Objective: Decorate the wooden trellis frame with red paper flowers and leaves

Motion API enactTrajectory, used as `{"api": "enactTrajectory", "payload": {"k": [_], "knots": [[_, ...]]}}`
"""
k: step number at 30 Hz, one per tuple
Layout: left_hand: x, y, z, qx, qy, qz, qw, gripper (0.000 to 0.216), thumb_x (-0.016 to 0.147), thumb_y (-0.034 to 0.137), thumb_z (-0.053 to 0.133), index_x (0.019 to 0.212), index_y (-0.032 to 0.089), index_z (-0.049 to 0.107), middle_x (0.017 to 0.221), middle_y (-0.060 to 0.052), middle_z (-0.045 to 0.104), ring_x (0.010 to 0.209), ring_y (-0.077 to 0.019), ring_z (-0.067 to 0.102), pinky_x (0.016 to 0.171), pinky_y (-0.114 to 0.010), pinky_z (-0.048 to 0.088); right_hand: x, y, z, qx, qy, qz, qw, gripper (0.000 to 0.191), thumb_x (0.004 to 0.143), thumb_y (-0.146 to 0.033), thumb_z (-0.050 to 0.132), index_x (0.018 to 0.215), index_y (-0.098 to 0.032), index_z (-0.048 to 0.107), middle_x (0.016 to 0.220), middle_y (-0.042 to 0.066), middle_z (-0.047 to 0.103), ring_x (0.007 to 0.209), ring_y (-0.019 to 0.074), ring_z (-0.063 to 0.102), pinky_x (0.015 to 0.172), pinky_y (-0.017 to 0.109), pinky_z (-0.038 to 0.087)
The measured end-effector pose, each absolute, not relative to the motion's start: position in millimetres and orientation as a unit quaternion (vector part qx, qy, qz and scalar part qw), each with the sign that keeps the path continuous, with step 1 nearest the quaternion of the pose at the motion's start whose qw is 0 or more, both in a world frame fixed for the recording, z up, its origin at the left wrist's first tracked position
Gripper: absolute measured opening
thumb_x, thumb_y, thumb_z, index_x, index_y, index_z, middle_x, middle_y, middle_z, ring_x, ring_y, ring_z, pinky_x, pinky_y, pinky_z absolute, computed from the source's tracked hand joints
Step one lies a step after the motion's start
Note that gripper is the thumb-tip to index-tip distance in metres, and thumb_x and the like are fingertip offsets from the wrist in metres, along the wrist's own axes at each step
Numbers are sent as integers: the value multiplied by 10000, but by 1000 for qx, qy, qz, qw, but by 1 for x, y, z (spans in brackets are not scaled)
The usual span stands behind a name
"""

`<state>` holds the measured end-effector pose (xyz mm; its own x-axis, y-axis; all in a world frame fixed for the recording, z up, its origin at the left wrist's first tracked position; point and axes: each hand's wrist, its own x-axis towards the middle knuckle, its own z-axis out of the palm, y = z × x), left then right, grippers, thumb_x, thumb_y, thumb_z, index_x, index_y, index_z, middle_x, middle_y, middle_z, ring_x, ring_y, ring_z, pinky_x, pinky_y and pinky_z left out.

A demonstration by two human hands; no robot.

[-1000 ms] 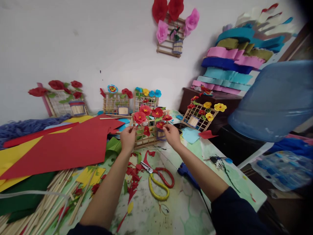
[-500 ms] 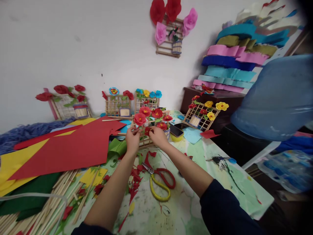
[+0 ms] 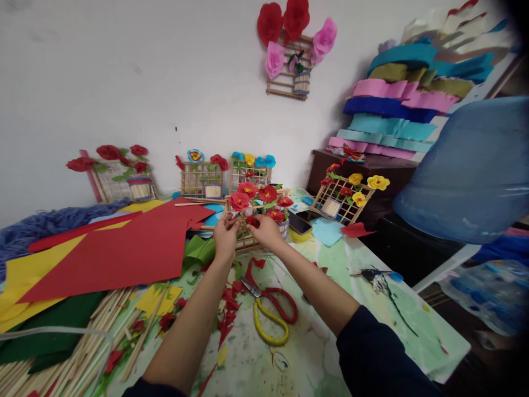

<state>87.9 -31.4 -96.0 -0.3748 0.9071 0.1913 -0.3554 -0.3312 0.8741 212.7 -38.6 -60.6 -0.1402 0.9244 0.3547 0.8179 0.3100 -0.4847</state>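
Note:
Both of my hands are at a small wooden-stick lattice (image 3: 247, 242) trimmed with red paper flowers (image 3: 268, 193). My right hand (image 3: 266, 232) pinches a dark red paper flower (image 3: 252, 221) low on the front of the lattice. Just to its left, my left hand (image 3: 226, 238) has its fingertips pressed together near the lattice's left side; what is between them is too small to make out. Nearer to me, red-and-yellow-handled scissors (image 3: 264, 303) lie with blades slightly apart among red paper scraps (image 3: 229, 306).
Red paper sheets (image 3: 119, 262) and wooden sticks (image 3: 88, 336) cover the left side. Behind the lattice stand other flower-decorated lattices (image 3: 201, 179). A phone (image 3: 299, 223) rests on a yellow holder to the right. A large blue water jug (image 3: 463, 171) stands beyond the table's right edge.
The view has shifted slightly, moving the whole scene a little right and down. My hands stay at the lattice, with only small finger movements.

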Motion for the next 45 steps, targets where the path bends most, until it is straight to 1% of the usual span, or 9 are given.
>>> {"api": "enactTrajectory", "payload": {"k": [4, 10, 20, 25, 30, 33, 36, 39, 45], "knots": [[89, -35, -92, 339, 383, 726, 460, 326, 633, 130, 669, 943, 148, 569, 757, -17, 658, 700, -130, 653, 666, -258, 521, 213, -43, -60, -575, -750, 60, 322, 206, 826, -365, 588, 861, -176, 661, 806, 50, 687, 731, 177, 594, 634, 241, 377], [87, -39, -87, 308, 401, 708, 494, 238, 601, 113, 664, 827, 131, 593, 681, -12, 650, 576, -99, 611, 574, -226, 488, 214, -48, -59, -574, -758, 65, 304, 198, 835, -342, 592, 916, -177, 667, 850, 64, 695, 774, 186, 609, 663, 242, 389], [85, -35, -90, 346, 426, 696, 464, 250, 603, 192, 682, 824, 134, 583, 692, -19, 663, 524, -87, 577, 548, -225, 459, 214, -45, -62, -574, -761, 59, 296, 210, 849, -340, 578, 950, -181, 671, 892, 69, 703, 801, 192, 624, 673, 244, 400], [76, -32, -91, 393, 465, 682, 404, 224, 628, 272, 674, 798, 137, 616, 671, -27, 650, 518, -119, 550, 517, -246, 421, 214, -45, -60, -576, -763, 51, 289, 219, 842, -362, 584, 933, -180, 664, 868, 70, 700, 793, 199, 627, 673, 250, 405], [62, -34, -86, 444, 505, 690, 269, 150, 673, 297, 659, 758, 175, 646, 721, -32, 644, 675, -170, 568, 643, -279, 435, 214, -46, -58, -570, -769, 48, 285, 235, 827, -371, 590, 915, -163, 657, 858, 92, 696, 798, 224, 636, 686, 275, 424], [60, -36, -87, 487, 519, 671, 207, 153, 713, 327, 638, 765, 184, 651, 732, -39, 649, 686, -179, 570, 656, -285, 429, 217, -47, -59, -567, -768, 53, 293, 222, 798, -290, 590, 967, -160, 651, 894, 94, 700, 816, 222, 639, 702, 273, 436], [65, -39, -94, 479, 512, 651, 292, 178, 712, 347, 642, 758, 175, 652, 632, -26, 627, 532, -155, 527, 541, -269, 404, 223, -49, -62, -559, -771, 61, 299, 302, 765, -181, 556, 1056, -174, 638, 922, 77, 706, 835, 208, 645, 720, 258, 445], [76, -41, -100, 470, 495, 635, 362, 229, 707, 367, 647, 797, 156, 660, 588, -22, 630, 415, -126, 470, 444, -253, 365, 228, -51, -63, -575, -762, 59, 291, 377, 772, -151, 514, 1133, -185, 616, 933, 77, 713, 851, 220, 654, 719, 269, 453], [90, -41, -98, 443, 451, 645, 429, 356, 658, 442, 673, 809, 121, 643, 693, -59, 686, 460, -104, 505, 436, -224, 372, 229, -57, -60, -601, -749, 40, 275, 448, 756, -170, 523, 1201, -158, 580, 992, 113, 708, 898, 260, 658, 743, 299, 463]]}}
